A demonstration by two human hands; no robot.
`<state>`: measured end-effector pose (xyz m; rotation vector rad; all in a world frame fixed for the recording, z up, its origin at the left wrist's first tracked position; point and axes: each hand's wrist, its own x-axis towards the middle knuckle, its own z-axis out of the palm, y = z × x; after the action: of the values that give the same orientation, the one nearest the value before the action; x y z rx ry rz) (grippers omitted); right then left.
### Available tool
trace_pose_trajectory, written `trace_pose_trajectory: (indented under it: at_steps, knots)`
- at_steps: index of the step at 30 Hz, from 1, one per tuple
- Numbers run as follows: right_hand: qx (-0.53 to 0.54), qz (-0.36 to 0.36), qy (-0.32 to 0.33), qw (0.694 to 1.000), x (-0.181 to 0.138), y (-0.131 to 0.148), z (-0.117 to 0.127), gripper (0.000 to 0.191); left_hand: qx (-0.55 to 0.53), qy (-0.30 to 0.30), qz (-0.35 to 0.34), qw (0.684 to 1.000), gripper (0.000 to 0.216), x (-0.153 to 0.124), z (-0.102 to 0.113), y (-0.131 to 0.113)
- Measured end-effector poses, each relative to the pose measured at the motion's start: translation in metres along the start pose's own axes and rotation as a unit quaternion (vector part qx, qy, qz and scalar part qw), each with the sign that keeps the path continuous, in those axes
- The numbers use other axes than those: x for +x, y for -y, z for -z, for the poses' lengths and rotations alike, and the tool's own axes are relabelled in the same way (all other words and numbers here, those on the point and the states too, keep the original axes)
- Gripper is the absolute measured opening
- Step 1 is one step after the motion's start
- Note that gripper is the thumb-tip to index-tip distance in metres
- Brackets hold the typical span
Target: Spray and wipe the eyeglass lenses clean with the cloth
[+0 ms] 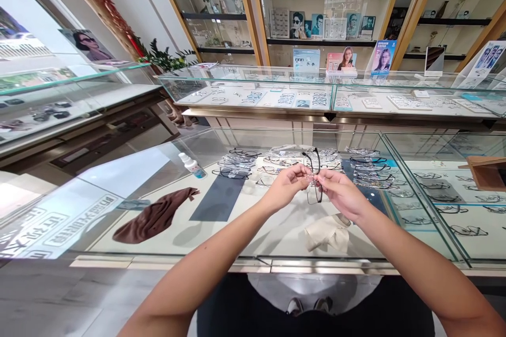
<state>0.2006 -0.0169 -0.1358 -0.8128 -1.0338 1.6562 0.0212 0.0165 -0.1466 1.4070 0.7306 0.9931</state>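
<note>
A pair of eyeglasses (315,195) with thin dark frames is held up above the glass counter. My left hand (291,184) pinches it from the left, and my right hand (340,189) grips it from the right; the fingers of both hands nearly meet. One dark temple arm points upward above the fingers, and a lens hangs below them. Part of the frame is hidden behind my fingers. A crumpled cream cloth (327,233) lies on the counter beneath my right hand. To the left lie a brown cloth (156,217) and a small white spray bottle (192,165).
The glass display counter (253,259) runs across in front of me, with rows of eyeglasses (369,167) showing in it. A wooden stand (486,172) is at the right. Behind are another glass showcase (253,83), shelves, and a plant (168,58).
</note>
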Motion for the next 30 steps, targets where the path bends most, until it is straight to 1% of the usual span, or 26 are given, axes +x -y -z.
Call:
trace_pose_trajectory:
  at_steps: [6, 10, 17, 19, 22, 26, 30]
  knots:
    - [0.022, 0.006, -0.013, 1.0, 0.002, 0.004, 0.004, 0.041, -0.017, 0.013, -0.009, 1.0, 0.05, 0.0, -0.002, -0.003]
    - [0.006, 0.004, -0.01, 1.0, 0.005, 0.002, 0.006, 0.042, -0.023, 0.018, -0.004, 1.0, 0.051, 0.001, -0.003, 0.0]
    - [0.002, 0.002, -0.007, 1.0, 0.005, -0.003, 0.005, 0.04, -0.002, 0.012, -0.004, 1.0, 0.042, 0.0, -0.002, -0.001]
    - [0.017, 0.008, -0.026, 0.999, 0.005, -0.001, 0.007, 0.04, -0.002, -0.005, -0.006, 1.0, 0.041, 0.0, -0.001, -0.003]
    - [0.037, 0.024, -0.059, 0.997, 0.006, 0.004, 0.012, 0.041, -0.023, -0.049, -0.009, 0.999, 0.041, 0.001, 0.001, -0.005]
    - [0.058, 0.061, -0.095, 0.992, 0.008, 0.01, 0.018, 0.041, -0.128, -0.102, 0.016, 0.986, 0.045, 0.005, 0.005, -0.008]
    - [0.077, 0.095, -0.101, 0.987, 0.009, 0.011, 0.017, 0.041, -0.229, -0.137, 0.048, 0.963, 0.053, 0.007, 0.005, -0.011]
